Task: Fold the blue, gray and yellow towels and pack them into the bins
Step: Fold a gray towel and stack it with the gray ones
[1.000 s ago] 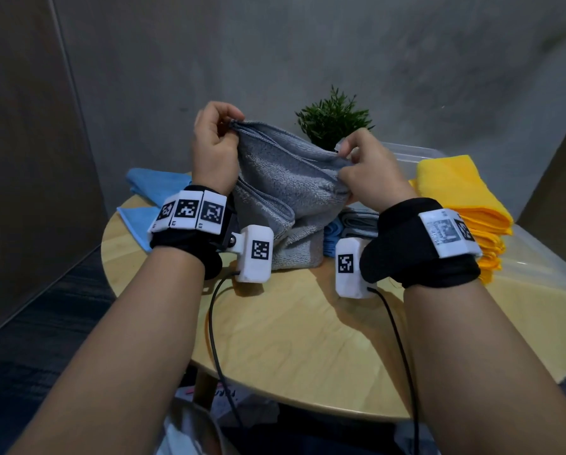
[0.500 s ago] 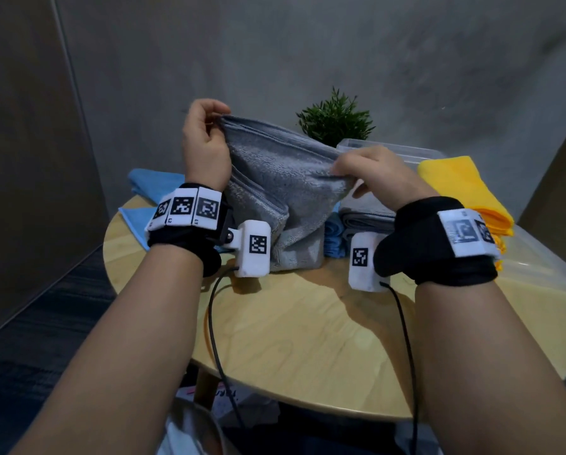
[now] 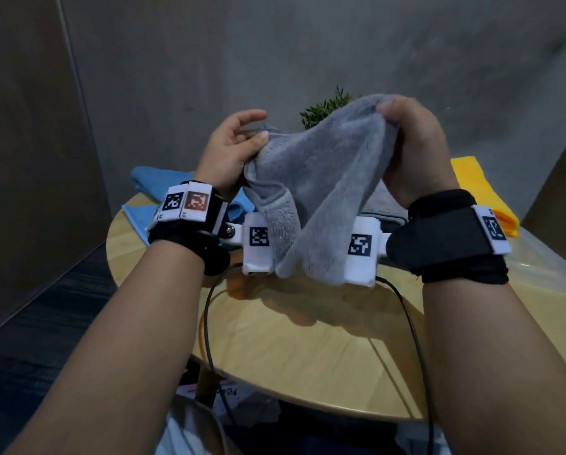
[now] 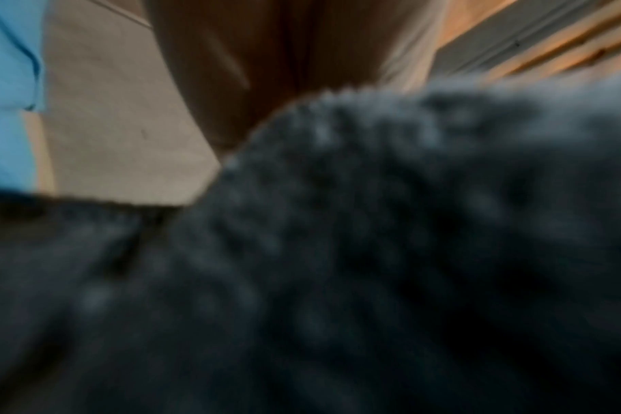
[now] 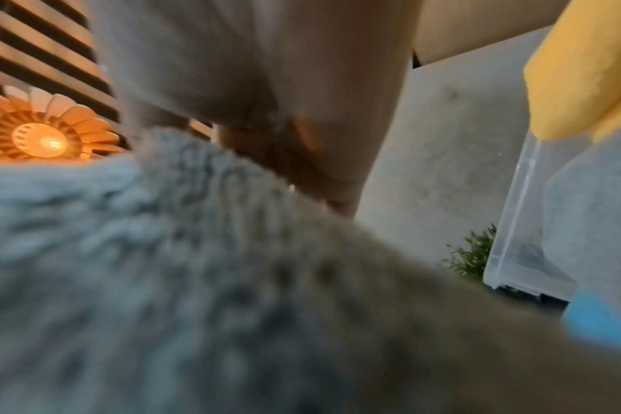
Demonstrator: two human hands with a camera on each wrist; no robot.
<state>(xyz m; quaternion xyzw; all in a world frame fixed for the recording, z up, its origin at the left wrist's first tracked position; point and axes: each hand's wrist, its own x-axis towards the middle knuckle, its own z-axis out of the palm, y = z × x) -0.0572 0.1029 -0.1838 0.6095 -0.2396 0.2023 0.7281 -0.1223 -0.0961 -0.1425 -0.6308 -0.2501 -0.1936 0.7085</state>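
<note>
My right hand grips the top of a gray towel, held up over the round wooden table. The towel hangs down to the left and covers both wrist cameras' lower halves, a blurry gray mass. My left hand is lower, fingers spread, its thumb and palm touching the towel's left edge. Blue towels lie at the table's back left. Yellow towels drape over a clear bin at the back right. Folded gray towels sit behind the hanging one.
A small green plant stands at the back behind the towel. Clear plastic lies on the table's right side. Two black cables trail from my wrists over the table's near edge. Grey walls close in the back and left.
My right hand has lifted its end of the gray towel up. My left hand has dropped lower and spread its fingers, no longer pinching the corner. The towel now hangs from the right hand.
</note>
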